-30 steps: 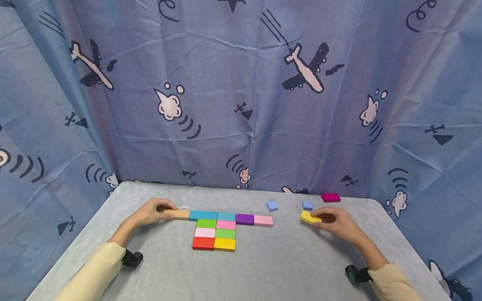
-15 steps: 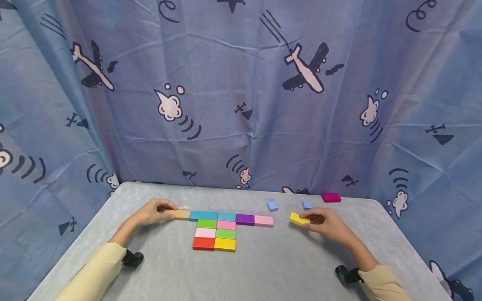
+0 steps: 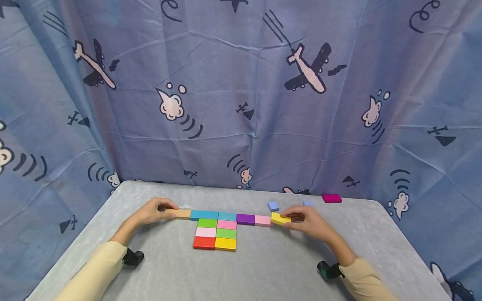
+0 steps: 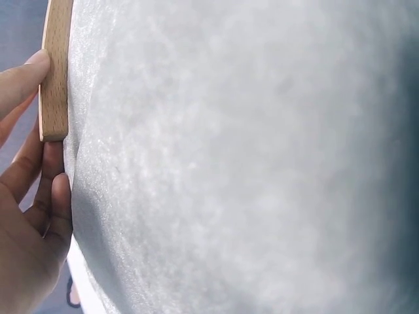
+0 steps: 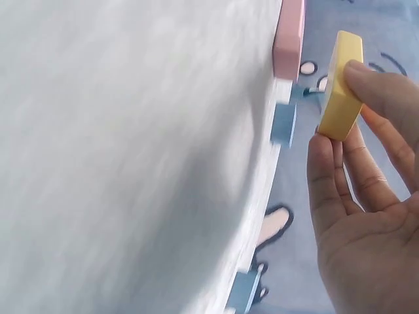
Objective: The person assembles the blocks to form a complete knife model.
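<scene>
At the left end of a row of flat blocks, my left hand [image 3: 153, 212] grips a tan wooden block [image 3: 183, 214]. In the left wrist view, the thumb lies against the side of that wooden block [image 4: 55, 85]. My right hand [image 3: 310, 223] pinches a yellow block [image 3: 280, 218] by the row's right end, beside a pink block [image 3: 262, 220]. The right wrist view has the yellow block [image 5: 344, 88] held between thumb and fingers, a little above the table. Two blue blocks [image 3: 208, 215] and a purple block [image 3: 245, 219] make up the row's middle.
Below the row lie green, pink, red [image 3: 204, 243] and yellow [image 3: 225, 244] blocks in two columns. Behind my right hand are small light blue blocks [image 3: 273, 206] and a magenta block [image 3: 332, 198], near the back edge of the grey table [image 3: 263, 267]. A patterned blue curtain [image 3: 211, 167] hangs behind.
My right hand has carried the yellow block leftward to the row's right end, beside the pink block. The left hand stays on the wooden block.
</scene>
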The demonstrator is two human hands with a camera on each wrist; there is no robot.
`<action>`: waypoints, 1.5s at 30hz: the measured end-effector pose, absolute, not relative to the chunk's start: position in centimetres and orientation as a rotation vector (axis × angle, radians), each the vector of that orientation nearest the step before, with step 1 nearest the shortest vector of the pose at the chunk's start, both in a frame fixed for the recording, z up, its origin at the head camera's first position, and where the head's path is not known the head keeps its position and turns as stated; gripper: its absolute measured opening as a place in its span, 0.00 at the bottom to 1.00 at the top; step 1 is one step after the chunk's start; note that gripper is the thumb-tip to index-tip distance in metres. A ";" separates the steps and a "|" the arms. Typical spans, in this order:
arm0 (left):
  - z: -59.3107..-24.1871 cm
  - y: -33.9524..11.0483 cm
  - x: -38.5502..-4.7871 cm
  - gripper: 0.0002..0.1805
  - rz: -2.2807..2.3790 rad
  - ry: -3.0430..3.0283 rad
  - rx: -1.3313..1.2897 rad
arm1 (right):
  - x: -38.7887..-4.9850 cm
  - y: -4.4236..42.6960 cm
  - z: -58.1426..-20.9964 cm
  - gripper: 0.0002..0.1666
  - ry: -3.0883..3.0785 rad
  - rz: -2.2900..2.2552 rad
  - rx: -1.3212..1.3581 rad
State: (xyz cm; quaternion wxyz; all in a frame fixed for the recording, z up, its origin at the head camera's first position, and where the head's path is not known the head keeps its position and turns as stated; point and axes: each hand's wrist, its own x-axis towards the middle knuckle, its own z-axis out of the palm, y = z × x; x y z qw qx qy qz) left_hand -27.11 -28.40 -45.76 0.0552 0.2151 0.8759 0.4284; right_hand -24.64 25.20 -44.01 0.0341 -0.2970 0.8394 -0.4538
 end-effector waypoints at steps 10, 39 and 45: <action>-45.4 -28.1 -27.0 0.11 1.303 2.663 0.655 | -25.5 21.4 -44.0 0.16 2.503 -1.376 -0.965; -45.7 -28.1 -27.0 0.10 1.307 2.665 0.662 | -25.6 15.7 -44.3 0.14 2.492 -1.193 -1.034; -45.6 -28.2 -27.0 0.11 1.333 2.641 0.660 | -25.7 15.6 -44.3 0.13 2.515 -1.153 -1.021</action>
